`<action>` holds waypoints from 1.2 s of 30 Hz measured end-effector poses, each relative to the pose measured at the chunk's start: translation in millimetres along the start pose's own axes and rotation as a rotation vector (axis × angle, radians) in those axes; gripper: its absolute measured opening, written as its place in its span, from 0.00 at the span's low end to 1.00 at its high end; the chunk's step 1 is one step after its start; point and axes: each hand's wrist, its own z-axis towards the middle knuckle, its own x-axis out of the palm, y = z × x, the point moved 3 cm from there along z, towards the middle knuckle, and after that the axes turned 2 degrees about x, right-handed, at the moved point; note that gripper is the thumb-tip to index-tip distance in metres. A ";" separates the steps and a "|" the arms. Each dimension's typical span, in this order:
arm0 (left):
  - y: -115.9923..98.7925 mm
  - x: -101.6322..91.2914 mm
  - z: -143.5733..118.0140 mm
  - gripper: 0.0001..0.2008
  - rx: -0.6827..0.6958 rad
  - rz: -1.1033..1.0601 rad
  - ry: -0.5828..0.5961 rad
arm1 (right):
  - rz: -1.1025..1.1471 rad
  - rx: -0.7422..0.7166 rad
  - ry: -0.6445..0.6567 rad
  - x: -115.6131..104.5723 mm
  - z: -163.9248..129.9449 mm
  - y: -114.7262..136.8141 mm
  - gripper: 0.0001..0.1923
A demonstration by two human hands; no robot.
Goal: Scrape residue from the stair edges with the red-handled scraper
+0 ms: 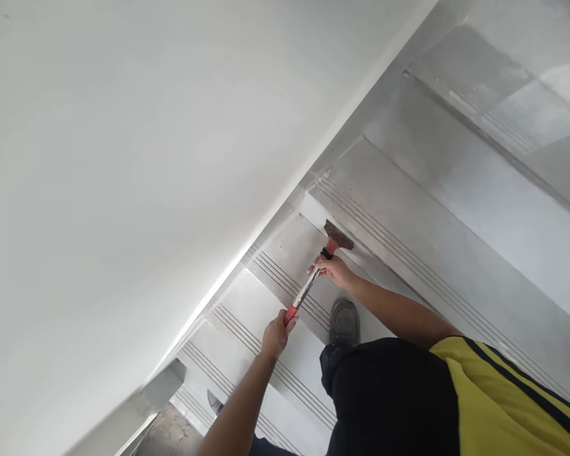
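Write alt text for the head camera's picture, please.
A person's right hand and left hand hold a long-handled, red-and-silver scraper over pale grey stairs with grooved edges, the right nearer its wide brownish blade, the left at the handle's red end. A dark grey shoe stands on the stairs; a smooth white wall runs alongside.

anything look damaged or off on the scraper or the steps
Mildly: the scraper's head looks brown and stained, perhaps rusted, unlike its shiny handle. The grey step beside it also looks slightly speckled. No spill stands out.
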 end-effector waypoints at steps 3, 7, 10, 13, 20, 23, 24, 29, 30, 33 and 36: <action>3.6 -5.1 1.6 0.18 0.004 0.003 -0.024 | -0.003 -0.039 0.022 3.6 4.5 3.6 0.09; 7.5 -11.3 5.1 0.18 0.007 0.011 -0.036 | 0.014 -0.009 0.013 7.6 11.6 5.2 0.10; 11.3 -18.0 10.1 0.17 0.004 0.017 -0.048 | -0.001 0.018 0.008 12.5 19.0 8.5 0.11; 17.0 -27.8 14.1 0.18 0.012 0.025 -0.083 | -0.003 -0.060 0.047 19.5 24.7 16.3 0.10; 27.1 -43.3 24.7 0.18 0.020 0.033 -0.106 | -0.022 -0.023 0.024 29.5 38.8 24.8 0.11; 30.2 -49.3 29.9 0.20 0.033 0.028 -0.138 | -0.045 -0.091 0.064 34.6 43.6 32.7 0.11; 31.2 -51.2 31.1 0.20 0.038 0.025 -0.142 | -0.045 -0.097 0.067 35.8 44.6 34.2 0.11; 36.4 -58.6 36.2 0.20 0.057 0.007 -0.141 | -0.032 -0.040 0.043 40.0 47.8 36.0 0.10; 37.5 -59.2 37.0 0.20 0.059 0.002 -0.144 | -0.037 -0.042 0.043 40.9 48.2 36.7 0.10; 38.8 -57.5 39.0 0.20 0.066 -0.016 -0.152 | -0.058 -0.077 0.036 42.4 49.1 38.7 0.11; 37.9 -53.5 41.1 0.20 0.067 -0.028 -0.136 | -0.069 -0.038 0.004 41.6 51.5 36.7 0.11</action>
